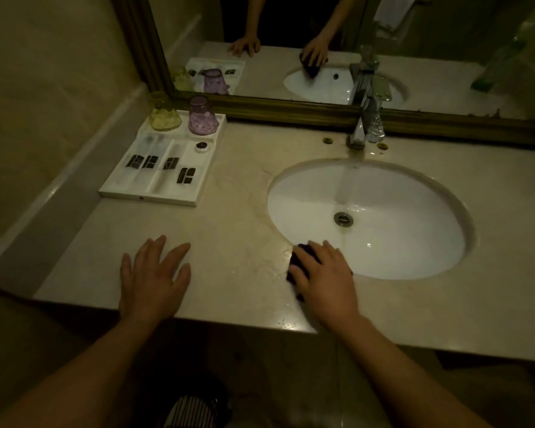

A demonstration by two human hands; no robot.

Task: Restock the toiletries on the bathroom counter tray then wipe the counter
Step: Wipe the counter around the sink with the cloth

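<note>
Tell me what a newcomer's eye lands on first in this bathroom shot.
The bright white sink stands out first, sunk in the beige counter right of centre, with water running from the faucet. Next come the two hands at the front edge: the left hand flat on the counter, the right hand pressing a dark cloth at the sink's rim. Back left sits the white tray, with upturned purple and yellow cups.

Your left hand [155,279] lies flat with fingers spread on the counter [229,230], while your right hand [325,273] presses a dark cloth [300,257] at the sink [383,242] rim, the white tray [155,193] holding wrapped toiletries [162,166] and two upturned cups [179,117].
</note>
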